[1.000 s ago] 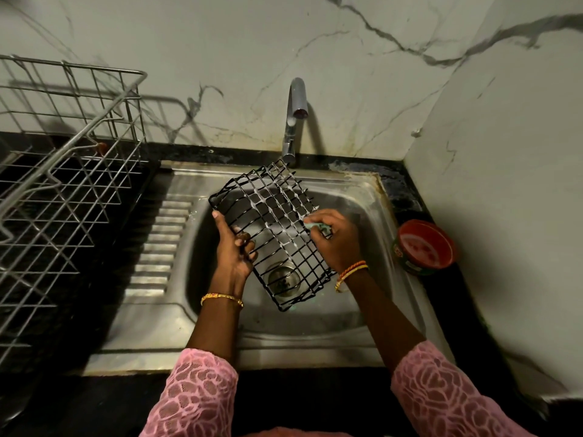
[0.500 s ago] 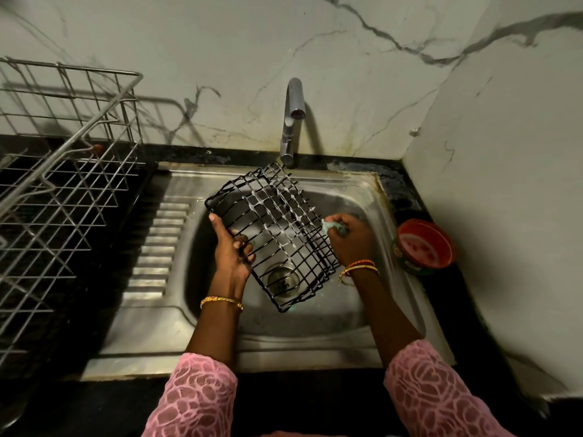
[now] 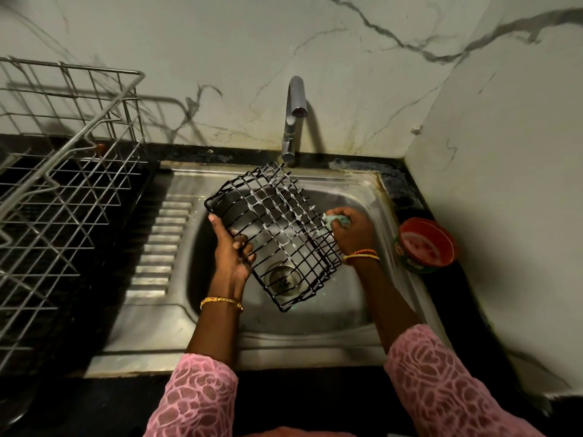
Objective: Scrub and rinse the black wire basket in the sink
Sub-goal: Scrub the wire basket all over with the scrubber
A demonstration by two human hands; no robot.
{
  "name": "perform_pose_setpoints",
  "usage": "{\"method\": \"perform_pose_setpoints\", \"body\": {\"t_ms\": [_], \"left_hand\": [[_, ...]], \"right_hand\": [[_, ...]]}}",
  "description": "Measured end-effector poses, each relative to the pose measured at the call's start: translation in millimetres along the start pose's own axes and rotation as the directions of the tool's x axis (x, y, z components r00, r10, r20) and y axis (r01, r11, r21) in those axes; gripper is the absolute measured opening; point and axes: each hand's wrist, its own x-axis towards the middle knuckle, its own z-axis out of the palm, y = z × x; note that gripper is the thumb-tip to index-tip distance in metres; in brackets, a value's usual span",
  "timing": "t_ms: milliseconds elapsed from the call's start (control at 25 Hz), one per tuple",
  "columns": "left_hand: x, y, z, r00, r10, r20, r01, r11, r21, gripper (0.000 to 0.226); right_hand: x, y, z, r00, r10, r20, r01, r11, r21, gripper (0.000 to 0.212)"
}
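Note:
A black wire basket (image 3: 277, 216) is held tilted over the steel sink (image 3: 315, 323), white soap foam clinging to its wires. My left hand (image 3: 232, 250) grips its left side, fingers hooked through the grid. My right hand (image 3: 350, 230) is closed on a small green scrub pad (image 3: 336, 219) and presses it against the basket's right edge. The drain (image 3: 284, 279) shows through the wires below.
The tap (image 3: 295, 118) stands behind the basket with no water running. A red round soap tub (image 3: 424, 244) sits on the black counter right of the sink. A large steel dish rack (image 3: 60, 184) fills the left counter. Marble walls close in behind and at the right.
My right hand with the scrub pad has slid from the middle of the basket outward to its right edge. The left hand keeps its grip; the basket has tilted slightly.

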Motion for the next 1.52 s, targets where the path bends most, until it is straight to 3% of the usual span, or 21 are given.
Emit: {"method": "perform_pose_setpoints", "body": {"t_ms": [160, 320, 520, 800, 1000, 1120, 1280, 1520], "left_hand": [[3, -1, 2, 1.0, 0.003, -0.019, -0.003, 1.0, 0.017, 0.054], [7, -3, -4, 1.0, -0.004, -0.026, 0.005, 0.999, 0.044, 0.055], [3, -5, 0, 1.0, -0.002, -0.027, 0.004, 0.998, 0.067, 0.054], [2, -5, -2, 0.999, 0.012, -0.051, -0.008, 0.997, 0.078, 0.052], [-3, -2, -3, 0.999, 0.009, -0.033, -0.008, 0.999, 0.044, 0.051], [-3, -1, -2, 0.998, 0.027, -0.06, -0.024, 0.998, 0.058, 0.051], [-3, -3, -2, 0.997, 0.032, -0.071, -0.027, 0.997, 0.074, 0.052], [-4, -1, -4, 0.998, 0.013, -0.06, -0.01, 0.999, 0.05, 0.052]], "right_hand": [[-28, -7, 11, 1.0, 0.009, 0.002, -0.009, 1.0, -0.005, 0.012], [-60, -3, 9, 0.973, -0.222, 0.062, 0.214, 0.97, 0.114, 0.022], [-32, 3, 4, 1.0, -0.008, 0.002, 0.007, 0.994, 0.107, 0.018], [-81, -16, 7, 0.943, -0.274, 0.19, 0.242, 0.954, 0.177, 0.021], [-51, -5, 7, 0.99, -0.086, 0.112, 0.079, 0.995, 0.066, 0.014], [-70, -10, 14, 0.973, -0.202, 0.111, 0.188, 0.974, 0.123, 0.013], [-97, -19, 16, 0.892, -0.404, 0.204, 0.36, 0.906, 0.221, 0.017], [-60, -5, 7, 0.971, -0.219, 0.092, 0.209, 0.972, 0.103, 0.012]]}}
